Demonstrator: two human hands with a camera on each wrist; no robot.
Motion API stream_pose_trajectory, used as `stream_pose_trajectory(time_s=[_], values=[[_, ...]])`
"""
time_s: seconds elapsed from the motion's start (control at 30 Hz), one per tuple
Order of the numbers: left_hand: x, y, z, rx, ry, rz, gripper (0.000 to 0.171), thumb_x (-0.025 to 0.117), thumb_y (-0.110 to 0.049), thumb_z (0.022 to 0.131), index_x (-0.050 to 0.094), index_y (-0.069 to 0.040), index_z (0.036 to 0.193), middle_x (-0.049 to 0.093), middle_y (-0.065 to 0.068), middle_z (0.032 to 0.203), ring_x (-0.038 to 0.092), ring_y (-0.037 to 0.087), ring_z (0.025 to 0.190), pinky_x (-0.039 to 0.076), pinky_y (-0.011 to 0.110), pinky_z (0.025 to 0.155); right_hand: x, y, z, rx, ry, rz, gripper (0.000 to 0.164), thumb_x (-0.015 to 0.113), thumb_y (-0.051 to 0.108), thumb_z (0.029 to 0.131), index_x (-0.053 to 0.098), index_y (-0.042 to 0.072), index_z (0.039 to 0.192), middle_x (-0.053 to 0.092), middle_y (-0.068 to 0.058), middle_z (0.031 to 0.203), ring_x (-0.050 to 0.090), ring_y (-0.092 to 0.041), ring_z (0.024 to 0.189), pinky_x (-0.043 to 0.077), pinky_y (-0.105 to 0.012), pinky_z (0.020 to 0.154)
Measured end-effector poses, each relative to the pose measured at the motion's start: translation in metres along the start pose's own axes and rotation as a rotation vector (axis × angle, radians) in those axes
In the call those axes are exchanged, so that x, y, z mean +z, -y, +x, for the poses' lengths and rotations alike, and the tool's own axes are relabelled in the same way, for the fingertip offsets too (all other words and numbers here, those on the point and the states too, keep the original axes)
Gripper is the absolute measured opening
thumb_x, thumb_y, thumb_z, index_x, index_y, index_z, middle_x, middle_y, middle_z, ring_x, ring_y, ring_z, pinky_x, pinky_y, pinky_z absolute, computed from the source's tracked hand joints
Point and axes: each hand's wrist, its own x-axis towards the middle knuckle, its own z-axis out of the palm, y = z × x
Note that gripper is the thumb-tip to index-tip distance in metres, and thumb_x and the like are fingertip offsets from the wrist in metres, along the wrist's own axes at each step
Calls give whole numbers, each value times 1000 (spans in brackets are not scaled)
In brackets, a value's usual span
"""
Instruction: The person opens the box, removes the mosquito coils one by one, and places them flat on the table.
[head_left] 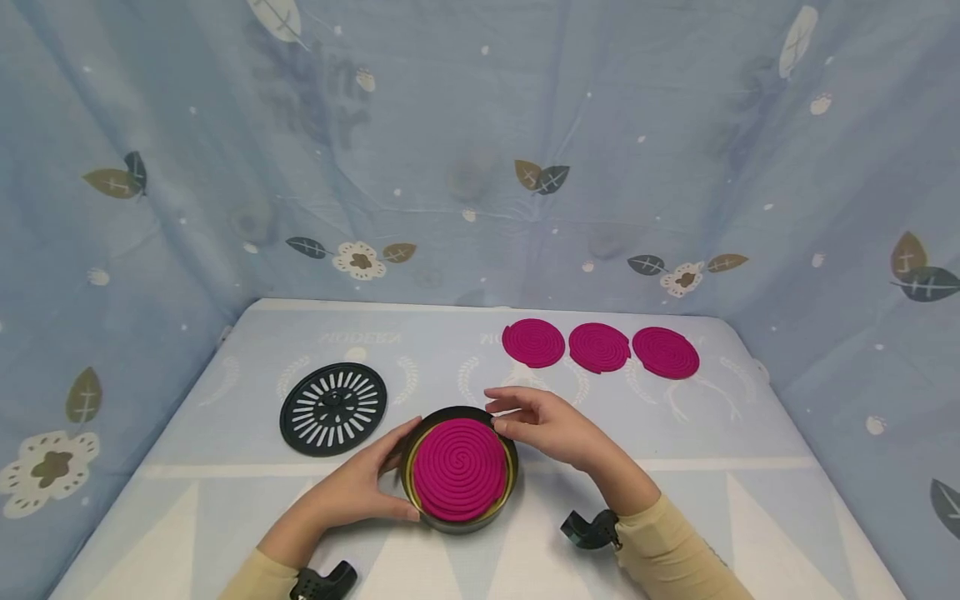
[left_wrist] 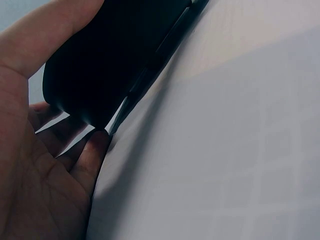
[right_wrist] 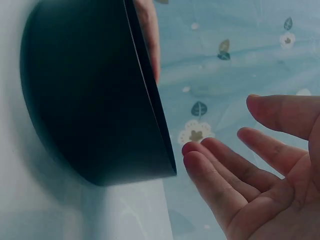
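Observation:
A round black tin (head_left: 459, 527) stands at the front middle of the table, with a magenta mosquito coil (head_left: 459, 468) lying flat inside its yellowish inner rim. My left hand (head_left: 367, 487) grips the tin's left side, thumb at the front and fingers round the back. In the left wrist view that hand (left_wrist: 50, 165) curls about the dark wall. At the far right of the rim hovers my right hand (head_left: 547, 423), fingers loosely bent and holding nothing. The right wrist view shows this hand (right_wrist: 260, 185) apart from the tin (right_wrist: 90, 95).
A black slotted lid (head_left: 333, 409) lies left of the tin. Along the back right are three more magenta coils, the left one (head_left: 533, 343), the middle one (head_left: 599, 347) and the right one (head_left: 666, 352). Blue patterned cloth (head_left: 465, 150) hangs around the table.

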Motion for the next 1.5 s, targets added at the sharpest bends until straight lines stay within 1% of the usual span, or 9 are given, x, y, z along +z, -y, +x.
stream_pose_trajectory(time_s=[0.13, 0.27, 0.47, 0.57, 0.7, 0.97, 1.13, 1.3, 1.5], values=[[-1, 1, -1, 3, 2, -9, 126, 94, -48, 58, 24, -19, 158, 29, -7, 158, 31, 15, 143, 35, 31, 114, 9, -3, 3, -2, 48, -27, 50, 68, 22, 95, 53, 15, 142, 58, -12, 135, 56, -26, 124, 56, -28, 94], [-1, 0, -1, -3, 7, -20, 126, 94, -47, 58, 24, -19, 158, 29, -7, 158, 31, 14, 143, 35, 30, 114, 17, -3, 4, -15, 100, -69, 52, 67, 23, 96, 51, 11, 144, 56, -10, 139, 51, -25, 129, 51, -29, 102], [0, -1, -1, -12, 9, -17, 126, 94, -47, 58, 23, -18, 158, 29, -6, 158, 31, 15, 143, 36, 31, 114, 23, 0, 2, -27, 114, -112, 53, 67, 25, 95, 51, 10, 144, 54, -8, 142, 49, -23, 132, 42, -38, 111], [0, -1, -1, -12, 8, -23, 126, 94, -47, 58, 24, -18, 158, 29, -6, 158, 32, 15, 143, 36, 31, 114, 25, 0, 1, -37, 122, -135, 54, 67, 25, 95, 51, 11, 145, 53, -7, 143, 49, -23, 132, 42, -40, 112], [0, -1, -1, -3, 4, -27, 125, 94, -47, 58, 24, -18, 158, 31, -5, 157, 33, 16, 142, 36, 30, 114, 27, -1, 1, -36, 126, -138, 53, 66, 23, 96, 51, 13, 145, 55, -6, 141, 51, -23, 130, 44, -39, 110], [0, 0, -1, 1, 4, -24, 125, 94, -48, 58, 24, -18, 158, 30, -7, 158, 33, 15, 142, 36, 30, 113, 27, -1, 2, -28, 120, -115, 52, 66, 23, 96, 50, 13, 145, 56, -6, 140, 52, -21, 129, 44, -38, 110], [0, 0, 1, 0, 2, -22, 125, 94, -48, 57, 25, -18, 158, 31, -7, 157, 33, 15, 142, 36, 30, 114, 26, -1, 2, -24, 105, -104, 53, 66, 24, 96, 50, 13, 146, 57, -7, 137, 54, -21, 126, 47, -35, 107], [1, -1, 1, -9, 1, -22, 126, 94, -48, 57, 25, -18, 158, 31, -9, 157, 34, 12, 141, 36, 29, 113, 25, 0, 2, -28, 70, -93, 54, 67, 26, 95, 50, 15, 145, 57, -7, 135, 56, -22, 122, 49, -34, 104], [-1, -1, 1, 2, 14, -43, 125, 94, -45, 59, 23, -19, 158, 31, -6, 157, 35, 14, 141, 35, 29, 114, 26, -2, 4, -46, 12, -95, 49, 67, 25, 95, 54, 15, 142, 61, -3, 131, 59, -19, 117, 54, -33, 96]])
